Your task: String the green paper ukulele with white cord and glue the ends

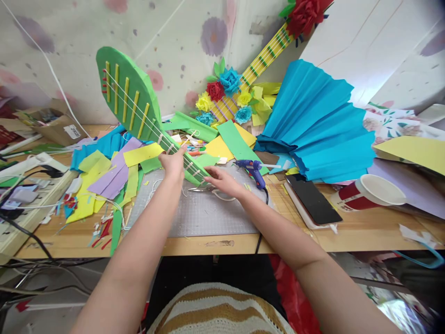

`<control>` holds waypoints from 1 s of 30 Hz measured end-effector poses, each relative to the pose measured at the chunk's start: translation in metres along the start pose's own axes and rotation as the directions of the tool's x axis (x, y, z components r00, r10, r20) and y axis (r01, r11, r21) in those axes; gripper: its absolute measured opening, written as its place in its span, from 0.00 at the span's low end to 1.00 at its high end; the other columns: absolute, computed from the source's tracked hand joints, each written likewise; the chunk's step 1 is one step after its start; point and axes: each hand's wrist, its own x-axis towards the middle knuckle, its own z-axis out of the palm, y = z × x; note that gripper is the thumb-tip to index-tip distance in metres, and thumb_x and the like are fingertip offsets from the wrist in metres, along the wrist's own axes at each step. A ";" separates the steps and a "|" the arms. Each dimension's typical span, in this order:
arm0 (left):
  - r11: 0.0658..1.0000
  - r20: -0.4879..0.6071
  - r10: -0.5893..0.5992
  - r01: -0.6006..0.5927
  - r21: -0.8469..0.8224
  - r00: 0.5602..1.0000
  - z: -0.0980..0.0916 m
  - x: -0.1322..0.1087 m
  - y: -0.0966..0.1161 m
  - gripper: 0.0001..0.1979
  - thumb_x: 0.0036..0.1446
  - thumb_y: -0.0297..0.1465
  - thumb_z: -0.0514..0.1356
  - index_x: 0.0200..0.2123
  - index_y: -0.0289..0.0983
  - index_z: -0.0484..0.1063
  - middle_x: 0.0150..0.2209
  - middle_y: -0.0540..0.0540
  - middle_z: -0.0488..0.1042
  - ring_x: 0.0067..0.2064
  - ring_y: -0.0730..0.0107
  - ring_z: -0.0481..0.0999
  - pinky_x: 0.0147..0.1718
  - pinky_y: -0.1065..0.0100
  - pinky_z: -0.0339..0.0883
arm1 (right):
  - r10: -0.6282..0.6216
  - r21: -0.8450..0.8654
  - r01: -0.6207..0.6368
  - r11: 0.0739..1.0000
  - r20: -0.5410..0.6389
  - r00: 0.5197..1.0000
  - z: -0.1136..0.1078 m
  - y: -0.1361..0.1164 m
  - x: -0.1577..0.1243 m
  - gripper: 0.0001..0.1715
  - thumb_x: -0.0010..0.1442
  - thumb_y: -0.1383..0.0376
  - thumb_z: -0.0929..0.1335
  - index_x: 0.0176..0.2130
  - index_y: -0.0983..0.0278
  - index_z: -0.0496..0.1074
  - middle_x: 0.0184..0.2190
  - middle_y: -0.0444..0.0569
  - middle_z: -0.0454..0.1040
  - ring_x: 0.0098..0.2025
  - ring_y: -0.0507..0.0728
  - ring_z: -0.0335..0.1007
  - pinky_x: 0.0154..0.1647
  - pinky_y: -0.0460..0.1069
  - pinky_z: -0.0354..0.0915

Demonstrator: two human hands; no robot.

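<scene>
A green paper lute (pixel 135 99) with yellow bars and white strings is raised and tilted over the table, its round body up at the left. My left hand (pixel 173 163) is closed around its neck. At the neck's lower end, the fingers of my right hand (pixel 224 180) touch the edge, and the grip there is partly hidden. Beneath, scissors (pixel 222 194) lie on a grey cutting mat (pixel 208 221). A blue glue gun (pixel 255 171) rests just beyond my right hand.
A large pleated blue paper fan (pixel 316 120), a phone (pixel 313 198) and a paper cup (pixel 370 192) are on the right. A yellow paper guitar with flowers (pixel 239 90) leans at the back. Paper scraps (pixel 109 174) and a power strip (pixel 34 208) occupy the left.
</scene>
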 end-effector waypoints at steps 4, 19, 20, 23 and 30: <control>0.995 -0.059 -0.101 0.101 0.013 0.993 -0.009 -0.013 0.015 0.20 0.40 0.32 0.70 0.36 0.37 0.66 0.39 0.44 0.73 0.43 0.66 0.75 0.44 0.63 0.71 | 0.029 0.094 -0.028 0.995 -0.004 1.000 -0.012 0.005 0.003 0.19 0.59 0.60 0.65 0.49 0.63 0.70 0.49 0.47 0.73 0.50 0.54 0.68 0.52 0.50 0.64; 0.896 0.100 -0.416 0.426 -0.127 0.904 -0.036 -0.041 -0.021 0.09 0.54 0.18 0.54 0.26 0.35 0.65 0.27 0.51 0.71 0.30 0.77 0.73 0.43 0.63 0.73 | 0.217 0.386 -0.292 0.875 0.228 0.949 -0.040 0.013 0.031 0.08 0.51 0.63 0.72 0.32 0.65 0.74 0.32 0.45 0.73 0.35 0.51 0.69 0.35 0.46 0.69; 0.902 0.121 -0.401 0.415 -0.123 0.908 -0.038 -0.042 -0.022 0.09 0.54 0.18 0.55 0.25 0.35 0.64 0.27 0.51 0.72 0.30 0.77 0.73 0.43 0.63 0.73 | 0.228 0.377 -0.299 0.876 0.222 0.948 -0.042 0.015 0.031 0.07 0.51 0.63 0.72 0.31 0.65 0.74 0.32 0.46 0.73 0.35 0.52 0.69 0.35 0.46 0.69; 0.912 0.148 -0.382 0.398 -0.098 0.912 -0.038 -0.048 -0.023 0.10 0.52 0.16 0.57 0.24 0.34 0.64 0.26 0.52 0.72 0.30 0.78 0.73 0.44 0.61 0.74 | 0.278 0.360 -0.305 0.882 0.124 0.952 -0.046 0.024 0.034 0.08 0.50 0.63 0.70 0.32 0.65 0.74 0.32 0.46 0.74 0.34 0.51 0.68 0.34 0.45 0.66; 0.900 0.201 -0.418 0.434 -0.043 0.886 -0.022 -0.053 -0.029 0.10 0.51 0.14 0.57 0.26 0.34 0.68 0.25 0.51 0.72 0.30 0.77 0.74 0.45 0.62 0.74 | 0.222 0.213 -0.151 0.965 -0.369 0.902 -0.032 0.040 0.057 0.16 0.56 0.56 0.62 0.38 0.62 0.72 0.44 0.47 0.73 0.45 0.54 0.67 0.46 0.49 0.63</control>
